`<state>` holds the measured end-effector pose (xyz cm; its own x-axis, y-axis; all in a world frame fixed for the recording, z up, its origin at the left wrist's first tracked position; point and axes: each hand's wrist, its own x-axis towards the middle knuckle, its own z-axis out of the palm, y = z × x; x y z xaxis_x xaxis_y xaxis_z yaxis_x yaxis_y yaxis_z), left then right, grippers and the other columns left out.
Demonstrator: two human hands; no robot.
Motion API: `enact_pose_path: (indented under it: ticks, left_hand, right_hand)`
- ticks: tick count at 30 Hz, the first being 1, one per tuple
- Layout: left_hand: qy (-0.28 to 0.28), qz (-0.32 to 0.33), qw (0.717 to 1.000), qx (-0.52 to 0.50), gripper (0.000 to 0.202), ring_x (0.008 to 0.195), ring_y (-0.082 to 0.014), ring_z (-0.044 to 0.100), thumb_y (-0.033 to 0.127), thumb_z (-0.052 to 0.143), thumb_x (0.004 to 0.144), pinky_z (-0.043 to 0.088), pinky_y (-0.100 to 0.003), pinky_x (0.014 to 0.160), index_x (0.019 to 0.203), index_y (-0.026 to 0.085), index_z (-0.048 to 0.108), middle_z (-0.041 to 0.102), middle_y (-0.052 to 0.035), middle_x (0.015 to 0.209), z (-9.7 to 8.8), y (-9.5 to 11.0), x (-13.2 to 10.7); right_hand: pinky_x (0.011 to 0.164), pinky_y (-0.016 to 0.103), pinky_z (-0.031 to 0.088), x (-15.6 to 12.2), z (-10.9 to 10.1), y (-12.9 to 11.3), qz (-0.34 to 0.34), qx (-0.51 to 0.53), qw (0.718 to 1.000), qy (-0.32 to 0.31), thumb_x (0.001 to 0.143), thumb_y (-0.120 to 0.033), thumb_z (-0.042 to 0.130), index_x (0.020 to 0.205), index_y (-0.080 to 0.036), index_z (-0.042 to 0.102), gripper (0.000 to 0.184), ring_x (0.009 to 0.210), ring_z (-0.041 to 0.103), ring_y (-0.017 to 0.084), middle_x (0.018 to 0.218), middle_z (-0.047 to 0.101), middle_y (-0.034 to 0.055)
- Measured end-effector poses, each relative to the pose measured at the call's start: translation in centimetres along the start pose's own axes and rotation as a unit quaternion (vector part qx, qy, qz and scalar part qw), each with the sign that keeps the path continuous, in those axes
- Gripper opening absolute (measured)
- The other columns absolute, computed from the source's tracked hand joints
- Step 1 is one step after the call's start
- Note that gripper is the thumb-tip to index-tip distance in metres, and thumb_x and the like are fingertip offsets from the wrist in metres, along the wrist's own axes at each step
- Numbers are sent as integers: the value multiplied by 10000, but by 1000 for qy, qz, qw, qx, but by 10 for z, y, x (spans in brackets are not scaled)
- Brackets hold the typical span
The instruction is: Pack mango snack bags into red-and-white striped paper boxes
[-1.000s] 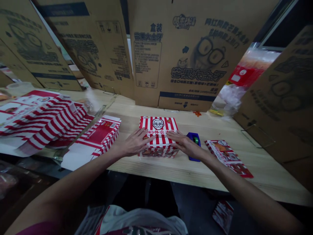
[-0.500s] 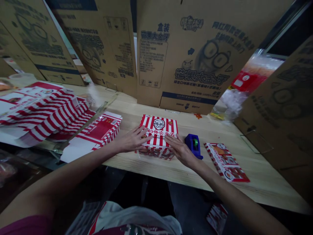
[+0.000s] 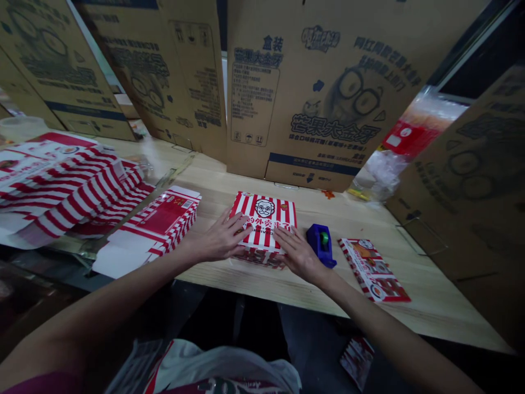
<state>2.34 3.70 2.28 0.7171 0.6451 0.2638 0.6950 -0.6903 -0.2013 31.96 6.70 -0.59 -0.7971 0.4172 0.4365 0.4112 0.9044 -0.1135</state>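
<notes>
A red-and-white striped box (image 3: 264,216) with a cartoon face on its lid lies on the wooden table (image 3: 328,284) in front of me. My left hand (image 3: 219,238) rests flat on the box's left near corner, fingers spread. My right hand (image 3: 297,253) lies flat on its right near corner, fingers stretched out. Neither hand grips anything. A blue tape dispenser (image 3: 322,244) stands just right of my right hand.
Flat striped box blanks (image 3: 159,224) are stacked to the left, with a bigger pile (image 3: 69,186) beyond. A printed flat pack (image 3: 373,268) lies to the right. Large cardboard cartons (image 3: 311,93) wall the back and right side. A clear plastic bag (image 3: 394,158) leans between cartons.
Both hands have slid a little toward me along the box lid, from its middle to its near edge. The view shifted slightly.
</notes>
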Motion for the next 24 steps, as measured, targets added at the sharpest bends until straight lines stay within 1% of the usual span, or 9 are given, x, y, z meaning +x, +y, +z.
enact_pose_path:
  ticks: [3, 6, 9, 11, 14, 16, 19, 21, 24]
  left_hand:
    - [19, -4, 1000, 6, 556, 1339, -385, 387, 399, 543, 910, 246, -619, 1094, 1378, 121, 430, 462, -231, 1411, 1, 22, 12]
    - [52, 16, 998, 6, 559, 1301, -374, 445, 393, 557, 906, 326, -554, 1074, 1353, 74, 452, 504, -247, 1371, 11, 40, 24]
    - [86, 23, 996, 1, 453, 1219, -335, 536, 360, 521, 930, 414, -478, 1017, 1253, 43, 535, 581, -246, 1278, 20, 47, 34]
    - [89, 18, 996, -7, 383, 1187, -327, 557, 368, 522, 927, 432, -470, 1001, 1139, 60, 606, 624, -226, 1208, 20, 48, 42]
    - [64, 20, 997, -30, 362, 1095, -321, 597, 421, 547, 907, 465, -461, 951, 950, 83, 668, 671, -189, 1029, 10, 49, 64]
    - [31, 23, 998, -46, 396, 988, -302, 624, 462, 541, 902, 501, -435, 865, 924, 89, 673, 668, -166, 941, 3, 51, 84]
    - [-9, 38, 997, -62, 403, 939, -288, 606, 470, 562, 883, 507, -405, 792, 1020, 101, 651, 647, -153, 999, -4, 54, 109]
    - [-25, 73, 994, -75, 347, 980, -290, 580, 420, 581, 877, 492, -404, 808, 1059, 130, 638, 623, -148, 1085, -6, 53, 118]
    - [-39, 123, 987, -91, 264, 1059, -294, 539, 345, 554, 901, 451, -437, 880, 1085, 170, 628, 577, -147, 1198, -7, 49, 120]
  right_hand:
    - [1099, 528, 362, 1, 3, 3, -14, -23, 1000, 11, 917, -235, 568, 1513, -167, 224, 691, 1341, 431, 275, 1401, 498, 180]
    - [1101, 536, 350, -1, 0, 3, -19, -11, 1000, 9, 906, -281, 587, 1507, -170, 243, 701, 1358, 404, 284, 1402, 502, 174]
    - [1112, 557, 314, -9, -2, 2, 18, 8, 999, 35, 868, -338, 631, 1505, -190, 239, 762, 1374, 373, 298, 1416, 488, 164]
    - [1106, 554, 324, -18, 1, 0, 59, 18, 996, 69, 849, -336, 646, 1508, -197, 218, 797, 1354, 402, 298, 1409, 489, 169]
    - [1097, 546, 348, -27, 11, -4, 110, 37, 987, 109, 817, -292, 666, 1506, -191, 198, 839, 1323, 436, 304, 1390, 491, 180]
    - [1097, 545, 356, -28, 17, -7, 137, 53, 981, 128, 786, -282, 687, 1509, -177, 166, 897, 1337, 412, 318, 1415, 449, 193]
    - [1106, 541, 355, -24, 24, -13, 171, 68, 969, 164, 770, -261, 688, 1518, -165, 66, 977, 1398, 308, 331, 1497, 312, 206]
    - [1119, 536, 341, -22, 26, -16, 185, 74, 963, 181, 767, -232, 676, 1518, -162, 26, 996, 1429, 236, 329, 1531, 234, 205]
    - [1130, 533, 324, -22, 27, -19, 198, 79, 958, 192, 747, -203, 671, 1514, -155, 18, 1008, 1446, 180, 333, 1551, 176, 203]
